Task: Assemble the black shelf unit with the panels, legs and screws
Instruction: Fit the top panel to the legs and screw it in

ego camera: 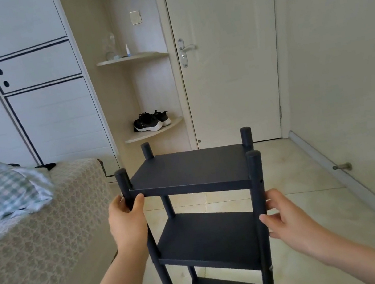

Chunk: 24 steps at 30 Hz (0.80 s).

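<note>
Head view: black shelf unit (188,169) stands upright on floor (298,173) beside bed (49,239). Left hand (127,216) grasps front-left leg (124,184) under top panel. Right hand (286,217) grasps front-right leg (255,172) lower down, prob. steadying unit to check for wobble.

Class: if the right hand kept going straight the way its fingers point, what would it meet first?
The shelf unit's front right leg; the right hand's fingertips seem to touch it, but depth is unclear.
</note>
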Each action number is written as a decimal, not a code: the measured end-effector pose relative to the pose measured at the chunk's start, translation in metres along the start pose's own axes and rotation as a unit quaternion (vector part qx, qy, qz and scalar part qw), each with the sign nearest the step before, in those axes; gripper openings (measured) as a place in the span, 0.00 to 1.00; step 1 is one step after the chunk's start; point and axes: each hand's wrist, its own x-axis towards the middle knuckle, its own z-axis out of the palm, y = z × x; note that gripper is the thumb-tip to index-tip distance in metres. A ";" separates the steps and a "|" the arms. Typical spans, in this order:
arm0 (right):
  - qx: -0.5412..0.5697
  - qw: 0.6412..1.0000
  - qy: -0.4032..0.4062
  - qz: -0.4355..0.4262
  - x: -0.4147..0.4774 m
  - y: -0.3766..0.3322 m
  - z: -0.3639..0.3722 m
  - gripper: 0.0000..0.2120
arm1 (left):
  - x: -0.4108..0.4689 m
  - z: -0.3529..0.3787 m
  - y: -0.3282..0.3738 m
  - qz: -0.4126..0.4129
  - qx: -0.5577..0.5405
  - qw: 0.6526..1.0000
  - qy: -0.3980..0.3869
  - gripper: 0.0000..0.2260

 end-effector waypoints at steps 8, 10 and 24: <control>0.019 1.000 -0.006 0.013 -0.020 -0.009 0.002 0.10 | -0.009 0.023 -0.005 -0.034 -0.056 0.998 -0.007 0.06; 0.024 1.000 -0.004 0.017 -0.024 -0.010 0.001 0.10 | -0.014 0.025 -0.003 -0.043 -0.063 0.997 -0.005 0.14; 0.087 0.995 -0.020 0.036 -0.037 -0.015 0.003 0.06 | -0.085 0.049 -0.009 -0.123 -0.124 0.877 -0.448 0.19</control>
